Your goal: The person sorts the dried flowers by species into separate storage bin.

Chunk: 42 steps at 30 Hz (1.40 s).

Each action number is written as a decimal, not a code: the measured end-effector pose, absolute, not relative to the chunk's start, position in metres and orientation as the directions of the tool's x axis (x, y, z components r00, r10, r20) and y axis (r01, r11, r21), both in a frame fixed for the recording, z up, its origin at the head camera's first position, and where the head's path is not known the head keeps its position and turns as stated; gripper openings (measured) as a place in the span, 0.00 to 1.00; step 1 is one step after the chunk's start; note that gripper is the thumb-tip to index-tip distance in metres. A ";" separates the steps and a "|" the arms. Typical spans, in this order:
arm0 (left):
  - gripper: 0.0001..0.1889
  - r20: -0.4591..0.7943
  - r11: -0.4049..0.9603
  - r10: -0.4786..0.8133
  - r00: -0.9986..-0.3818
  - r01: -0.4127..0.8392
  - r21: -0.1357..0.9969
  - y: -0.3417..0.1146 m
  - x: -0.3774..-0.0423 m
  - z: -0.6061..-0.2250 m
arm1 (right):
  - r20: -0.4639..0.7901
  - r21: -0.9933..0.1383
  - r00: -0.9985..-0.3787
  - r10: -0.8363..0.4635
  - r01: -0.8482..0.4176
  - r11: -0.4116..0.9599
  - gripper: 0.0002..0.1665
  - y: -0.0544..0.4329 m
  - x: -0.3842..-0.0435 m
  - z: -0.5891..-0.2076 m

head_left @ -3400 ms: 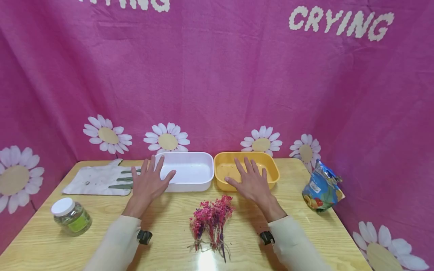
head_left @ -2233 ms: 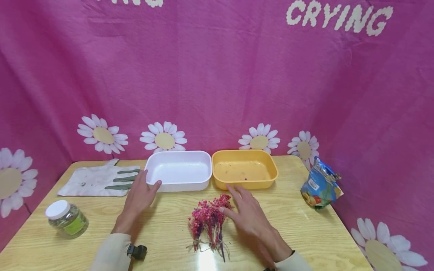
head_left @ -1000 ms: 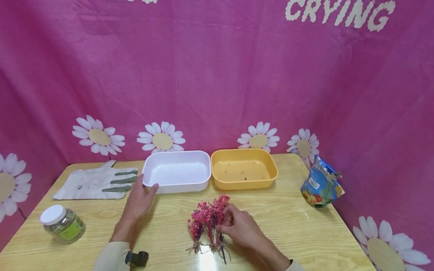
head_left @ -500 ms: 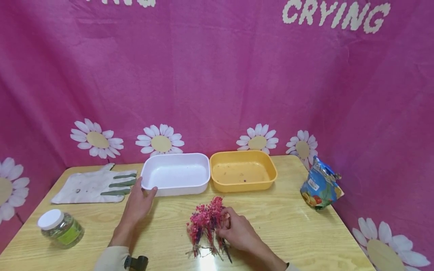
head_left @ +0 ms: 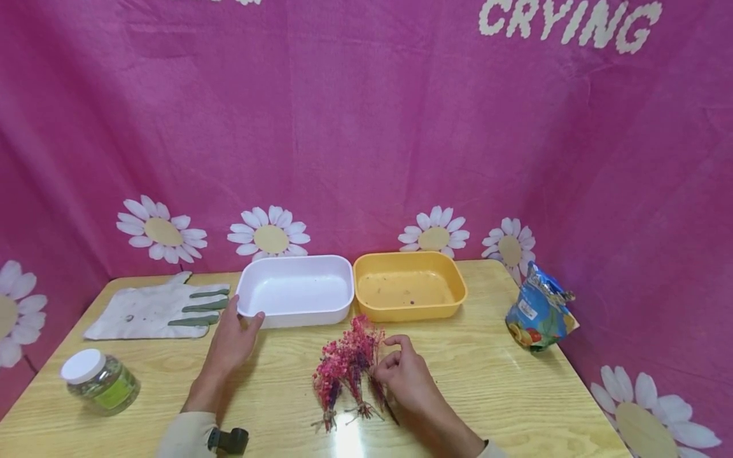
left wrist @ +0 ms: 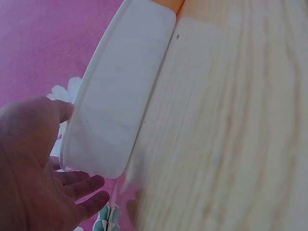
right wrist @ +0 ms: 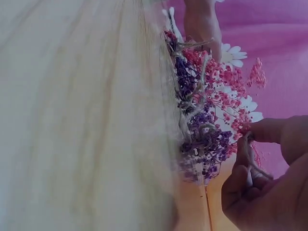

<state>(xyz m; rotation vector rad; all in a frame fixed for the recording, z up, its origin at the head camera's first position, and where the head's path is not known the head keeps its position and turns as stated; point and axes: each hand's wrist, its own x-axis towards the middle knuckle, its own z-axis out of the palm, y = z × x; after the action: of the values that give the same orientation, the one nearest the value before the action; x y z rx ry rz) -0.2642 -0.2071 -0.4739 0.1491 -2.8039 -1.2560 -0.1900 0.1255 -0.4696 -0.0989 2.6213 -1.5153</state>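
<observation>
Small bunches of dried pink and purple flowers (head_left: 335,372), tied with twine, lie on the wooden table. My right hand (head_left: 409,378) is at their right side, thumb and forefinger pinching the edge of the rightmost bunch. The right wrist view shows those fingertips among the dried flowers (right wrist: 207,137). My left hand (head_left: 229,346) rests at the front left corner of a white plastic tub (head_left: 312,318). Close up, the thumb of the left hand (left wrist: 38,159) touches the rim, and its other fingers lie loosely spread below the corner.
A yellow tub (head_left: 412,313) with a few specks inside stands against the white one. On the left are a work glove (head_left: 143,312) and a lidded jar (head_left: 105,385). A blue snack bag (head_left: 538,315) stands near the right edge. A pink curtain (head_left: 343,127) hangs behind.
Both hands came back from over the tubs: the left settled at the white tub's corner, the right moved down to the flowers and pinched a bunch. The rightmost bunch has since shifted and tilted slightly.
</observation>
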 end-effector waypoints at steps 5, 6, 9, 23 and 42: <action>0.42 0.010 0.657 -0.121 -0.993 -0.072 0.750 -0.206 -0.265 -0.473 | -0.103 -0.917 -0.989 -0.108 0.052 0.394 0.26 0.126 -0.193 -0.469; 0.42 0.011 0.655 -0.120 -0.993 -0.072 0.752 -0.206 -0.265 -0.473 | -0.108 -0.922 -0.988 -0.112 0.057 0.383 0.24 0.126 -0.193 -0.469; 0.42 0.007 0.657 -0.119 -0.993 -0.074 0.750 -0.206 -0.264 -0.473 | -0.115 -0.922 -0.986 -0.119 0.061 0.382 0.15 0.127 -0.193 -0.470; 0.43 -0.024 0.657 -0.116 -0.993 -0.095 0.748 -0.206 -0.262 -0.473 | -0.130 -0.954 -0.981 -0.141 0.085 0.287 0.11 0.130 -0.193 -0.468; 0.42 -0.003 0.662 -0.113 -0.994 -0.078 0.746 -0.206 -0.265 -0.474 | -0.180 -0.977 -0.958 -0.225 0.148 0.151 0.20 0.134 -0.197 -0.469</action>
<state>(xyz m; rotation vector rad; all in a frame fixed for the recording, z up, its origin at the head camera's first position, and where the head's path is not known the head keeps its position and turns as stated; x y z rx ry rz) -0.2646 -0.2060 -0.4743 0.1618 -2.8242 -1.2637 -0.1974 0.1338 -0.4694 -0.0738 2.1481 -1.8779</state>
